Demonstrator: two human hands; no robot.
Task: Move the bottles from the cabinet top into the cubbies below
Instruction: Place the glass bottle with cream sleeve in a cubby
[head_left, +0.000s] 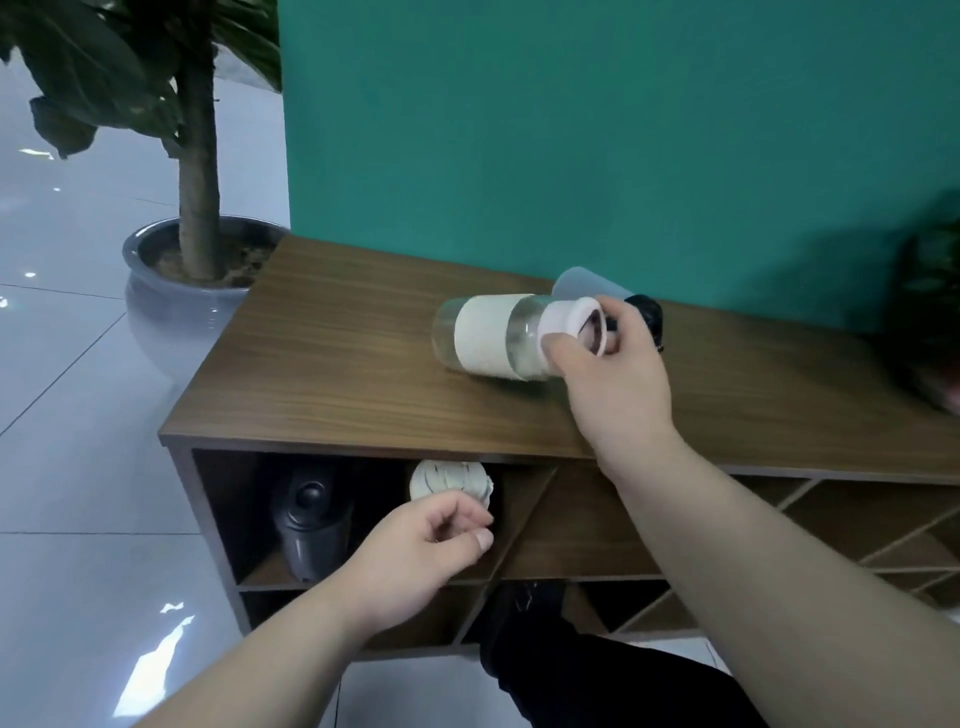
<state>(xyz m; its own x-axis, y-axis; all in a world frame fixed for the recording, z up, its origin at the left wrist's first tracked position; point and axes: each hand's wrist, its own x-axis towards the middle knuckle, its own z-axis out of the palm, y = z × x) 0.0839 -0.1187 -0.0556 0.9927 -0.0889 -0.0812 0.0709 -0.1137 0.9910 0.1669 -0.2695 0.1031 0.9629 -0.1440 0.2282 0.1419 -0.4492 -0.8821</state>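
A clear glass bottle (488, 338) with a white sleeve and a pale pink cap lies on its side on the wooden cabinet top (332, 364). My right hand (608, 358) grips it at the cap end. Behind the hand a translucent cup (576, 283) and a black bottle (647, 312) rest against the green wall. In the upper left cubby (218, 514) stand a dark grey bottle (311, 525) and a white-capped bottle (449, 480). My left hand (421, 545) hovers just in front of the white cap, fingers loosely curled, holding nothing.
A potted tree in a grey pot (182, 291) stands on the tiled floor left of the cabinet. Diagonal-divided cubbies (857, 519) run to the right. A dark leafy plant (930, 291) sits at the cabinet's right end. My dark-trousered leg (587, 675) is below.
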